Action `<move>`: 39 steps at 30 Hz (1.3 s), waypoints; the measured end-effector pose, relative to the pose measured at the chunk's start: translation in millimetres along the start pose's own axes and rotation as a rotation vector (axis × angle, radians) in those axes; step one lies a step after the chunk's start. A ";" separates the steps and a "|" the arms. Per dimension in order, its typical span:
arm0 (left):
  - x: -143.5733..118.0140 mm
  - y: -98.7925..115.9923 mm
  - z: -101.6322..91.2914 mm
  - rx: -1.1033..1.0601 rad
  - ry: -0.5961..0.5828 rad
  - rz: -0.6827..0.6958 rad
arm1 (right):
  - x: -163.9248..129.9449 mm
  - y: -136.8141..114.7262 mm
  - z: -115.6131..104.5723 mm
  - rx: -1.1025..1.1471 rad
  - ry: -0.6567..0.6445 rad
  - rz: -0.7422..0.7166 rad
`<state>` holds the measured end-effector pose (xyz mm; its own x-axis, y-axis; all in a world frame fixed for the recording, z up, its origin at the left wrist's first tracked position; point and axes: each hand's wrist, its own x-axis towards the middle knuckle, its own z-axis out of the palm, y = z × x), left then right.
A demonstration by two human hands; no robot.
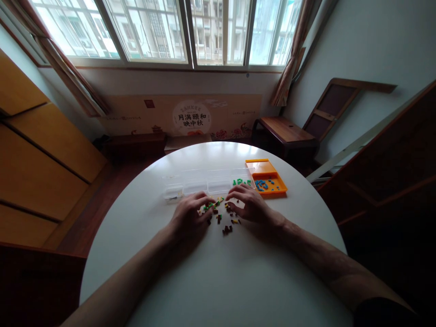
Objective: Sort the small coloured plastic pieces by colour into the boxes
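Note:
A scatter of small coloured beads (221, 219), brown, green and yellow, lies on the round white table (218, 281). My left hand (189, 214) rests palm down at the left of the scatter, its fingertips on the green and yellow beads. At the right of the scatter my right hand (248, 205) lies with its fingers curled over a few pieces; whether it pinches one is too small to tell. Just beyond both hands stands a clear plastic compartment box (204, 182), with green beads (242, 182) at its right end. An orange tray (266, 176) holds blue beads (262, 185).
A dark wooden bench (286, 132) and a leaning wooden frame (335, 106) stand at the back right. Yellow cabinets (37, 159) line the left wall. A printed cardboard panel (190, 117) leans under the windows. The table's edge curves close around the hands' workspace.

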<state>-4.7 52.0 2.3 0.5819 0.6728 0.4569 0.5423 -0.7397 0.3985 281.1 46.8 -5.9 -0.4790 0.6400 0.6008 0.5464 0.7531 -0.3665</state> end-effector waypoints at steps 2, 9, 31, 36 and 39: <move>1.6 2.2 0.1 0.006 -0.013 0.010 | -0.7 -1.1 3.8 -0.040 -0.052 -0.015; 6.5 8.5 5.1 0.142 -0.086 0.075 | -1.2 8.4 8.0 -0.068 -0.045 0.077; 5.7 6.5 9.8 0.160 0.004 0.080 | 0.7 7.3 7.6 -0.122 -0.051 0.035; 1.1 2.6 9.0 0.182 0.005 0.095 | 0.9 12.9 -8.2 -0.125 0.152 0.133; -0.2 1.5 9.1 0.177 0.008 0.081 | -2.4 24.1 -14.6 -0.202 0.254 0.266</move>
<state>1.5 50.8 -4.4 0.6235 0.6103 0.4886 0.5921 -0.7768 0.2146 305.4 61.2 -5.8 -0.1318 0.7313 0.6692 0.7639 0.5052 -0.4015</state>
